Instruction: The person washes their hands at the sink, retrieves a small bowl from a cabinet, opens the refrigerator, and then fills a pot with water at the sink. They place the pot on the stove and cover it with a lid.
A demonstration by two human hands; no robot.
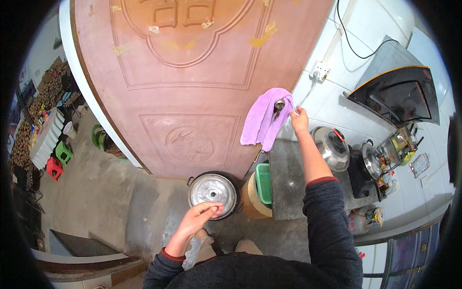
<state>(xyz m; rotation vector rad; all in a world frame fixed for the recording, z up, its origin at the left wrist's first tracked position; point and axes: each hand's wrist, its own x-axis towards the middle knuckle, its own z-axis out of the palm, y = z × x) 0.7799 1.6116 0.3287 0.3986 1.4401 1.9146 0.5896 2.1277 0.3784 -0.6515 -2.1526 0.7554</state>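
Observation:
A purple towel (266, 117) hangs over the handle area of a pinkish panelled door (187, 101), with a round metal door knob (279, 104) showing between its folds. At the towel's right edge is my right hand (300, 120), thumb and finger bent together. Whether they pinch the cloth or only touch it cannot be told. My left hand (202, 215) is held low in front of me, fingers curled together, with nothing visible in it. Beneath it on the floor stands a dark pot with a metal lid (213, 191).
A dark counter (288, 180) on my right bears a large lidded metal pot (330, 148) and a stove with a smaller pot (371, 160). Below is a green plastic basket (264, 183). A range hood (400, 95) juts out above. Left, past the doorway, are small plastic stools (64, 153).

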